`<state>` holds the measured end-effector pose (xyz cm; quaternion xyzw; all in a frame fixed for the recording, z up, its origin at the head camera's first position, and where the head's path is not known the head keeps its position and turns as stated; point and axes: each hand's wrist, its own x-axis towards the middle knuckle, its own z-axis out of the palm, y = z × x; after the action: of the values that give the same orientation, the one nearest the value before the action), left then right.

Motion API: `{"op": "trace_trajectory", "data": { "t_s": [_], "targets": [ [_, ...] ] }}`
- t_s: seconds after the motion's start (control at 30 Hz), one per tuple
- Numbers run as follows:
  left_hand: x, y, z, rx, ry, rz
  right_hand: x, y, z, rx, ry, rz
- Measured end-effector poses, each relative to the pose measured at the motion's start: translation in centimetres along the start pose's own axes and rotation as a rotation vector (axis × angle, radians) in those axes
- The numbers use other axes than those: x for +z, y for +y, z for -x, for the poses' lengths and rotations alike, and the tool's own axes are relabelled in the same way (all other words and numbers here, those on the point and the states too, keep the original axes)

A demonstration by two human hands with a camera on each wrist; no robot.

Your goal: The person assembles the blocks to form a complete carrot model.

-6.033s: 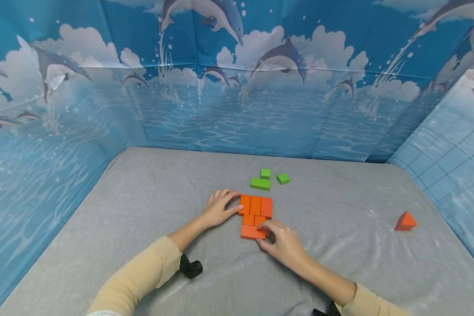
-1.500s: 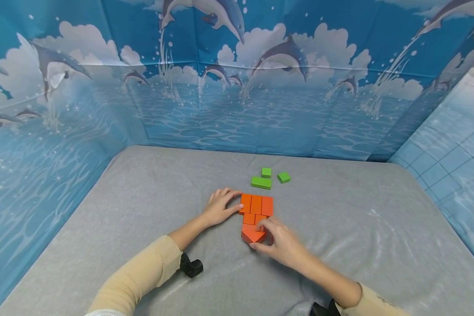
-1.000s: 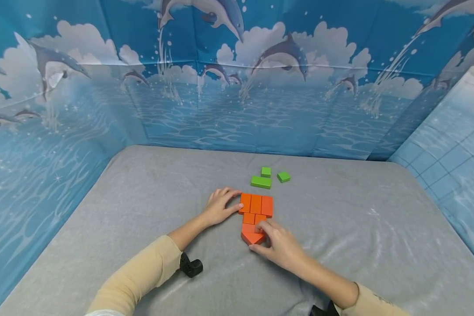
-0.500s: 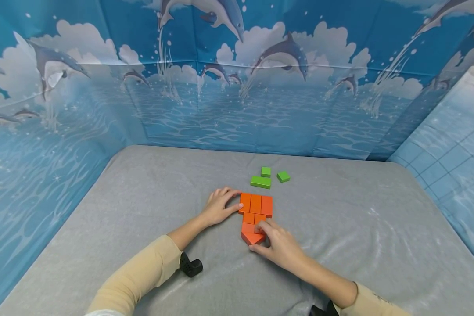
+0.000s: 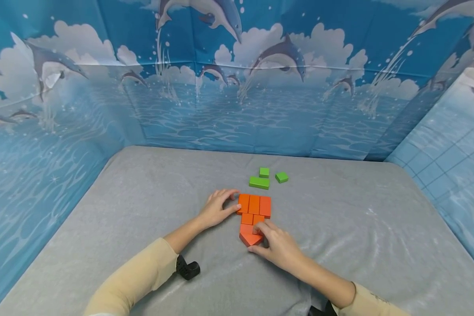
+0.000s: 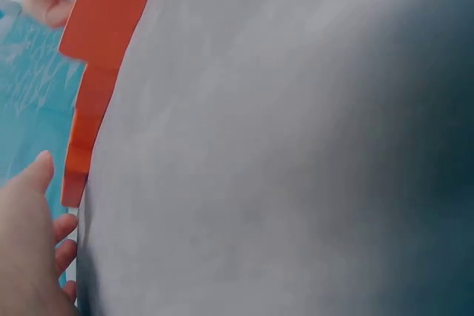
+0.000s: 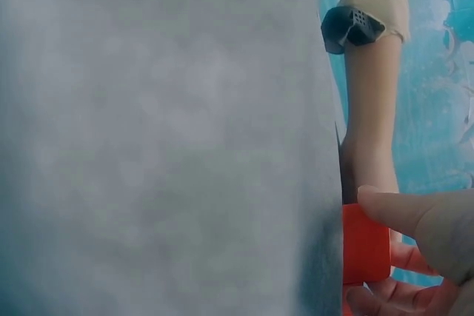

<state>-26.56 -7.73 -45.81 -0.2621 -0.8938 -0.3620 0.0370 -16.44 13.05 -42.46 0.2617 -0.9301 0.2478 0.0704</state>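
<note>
Orange wooden blocks lie together in the head view: three tall blocks (image 5: 254, 204) side by side, two small blocks (image 5: 247, 218) below them, then a wider block (image 5: 246, 228). Against its near side sits a red-orange triangular block (image 5: 250, 239), point toward me. My right hand (image 5: 278, 245) pinches at this end, thumb by the point and curled index finger over the wider block. My left hand (image 5: 216, 210) rests at the left edge of the tall blocks, thumb and fingers loosely spread. The left wrist view shows the blocks' sides (image 6: 105, 16) edge-on.
Behind the orange blocks lie a long green block (image 5: 259, 182) and two small ones, a square green block (image 5: 264, 172) and a turned green block (image 5: 281, 177). Grey cloth (image 5: 162, 175) covers the table. A dolphin-print curtain (image 5: 221, 109) surrounds it.
The triangular block, at the far right of the table six seconds ago, now sits at the near end of the orange blocks. Both hands stay almost still over the last second.
</note>
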Motion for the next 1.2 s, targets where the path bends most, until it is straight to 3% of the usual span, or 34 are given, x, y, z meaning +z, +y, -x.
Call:
{"op": "trace_trajectory", "data": {
  "t_s": [0.23,0.47,0.7,0.8,0.97,1.07,1.2],
  "targets": [
    [0.2,0.7,1.4,0.093,-0.006,-0.004,0.1,-0.1,-0.1,0.014,-0.007,0.013],
    [0.4,0.7,1.9,0.095,-0.022,-0.082,0.2,0.0,-0.2,0.021,-0.025,0.026],
    [0.5,0.5,1.9,0.096,-0.014,-0.089,0.1,0.0,-0.3,0.018,-0.034,0.025],
    [0.5,0.5,1.8,0.092,-0.019,-0.096,-0.3,0.3,-0.6,0.015,-0.081,-0.023],
    [0.5,0.5,1.8,0.087,-0.030,-0.089,-3.0,1.9,-3.0,0.044,-0.163,-0.226],
    [0.5,0.5,1.8,0.081,-0.031,-0.090,-4.4,3.9,-5.3,0.043,-0.093,-0.289],
    [0.6,0.5,1.7,0.084,-0.031,-0.089,-4.7,7.2,-7.7,0.037,0.014,-0.325]
  ]
}}
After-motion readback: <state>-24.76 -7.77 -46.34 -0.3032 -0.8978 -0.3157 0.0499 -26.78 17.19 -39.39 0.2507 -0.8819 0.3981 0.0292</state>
